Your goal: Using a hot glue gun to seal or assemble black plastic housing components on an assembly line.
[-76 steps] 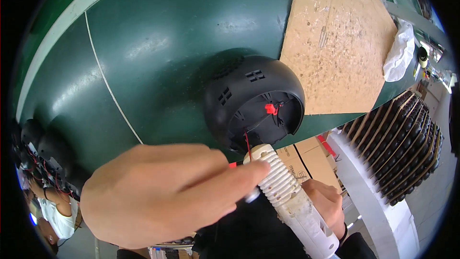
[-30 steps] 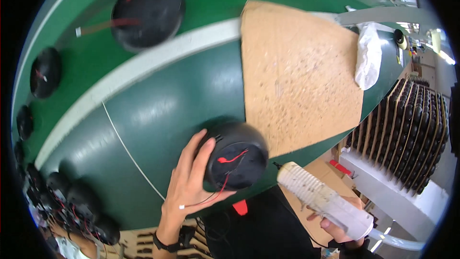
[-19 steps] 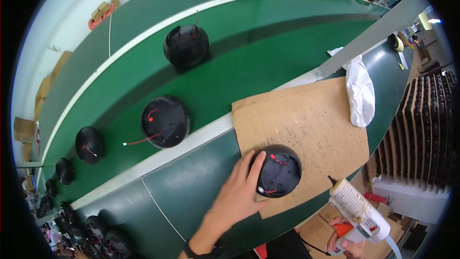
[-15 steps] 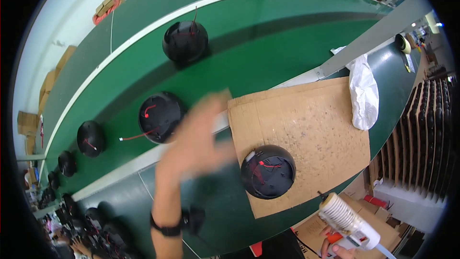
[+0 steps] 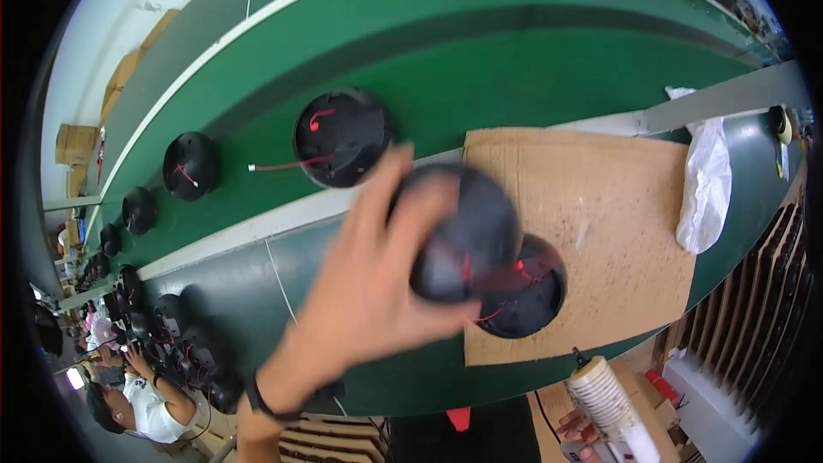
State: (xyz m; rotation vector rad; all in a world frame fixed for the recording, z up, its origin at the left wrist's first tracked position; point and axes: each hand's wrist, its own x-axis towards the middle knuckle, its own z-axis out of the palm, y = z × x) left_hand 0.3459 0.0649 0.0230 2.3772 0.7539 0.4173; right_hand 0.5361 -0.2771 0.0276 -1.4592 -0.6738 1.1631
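Note:
A round black plastic housing (image 5: 471,214) is gripped from its left side by my left hand (image 5: 369,283), fingers wrapped round it; both are slightly blurred. It hangs over the left part of a cardboard sheet (image 5: 617,206). Partly hidden behind it, another black housing (image 5: 536,304) with red wires lies open side up on the cardboard. At the lower right, my right hand (image 5: 583,439) is closed around a white hot glue gun (image 5: 613,403), its dark nozzle tilted up toward the cardboard's front edge.
Several black housings (image 5: 343,137) with red leads stand along the green conveyor belt (image 5: 514,69). More housings (image 5: 193,347) crowd the bench at lower left, near a person in a white shirt (image 5: 150,407). A white plastic bag (image 5: 707,189) lies beside the cardboard, below a grey post (image 5: 729,94).
My left hand, empty before, now holds a black housing; the one farthest back on the belt is gone from there. The view has shifted. My right hand still holds the glue gun.

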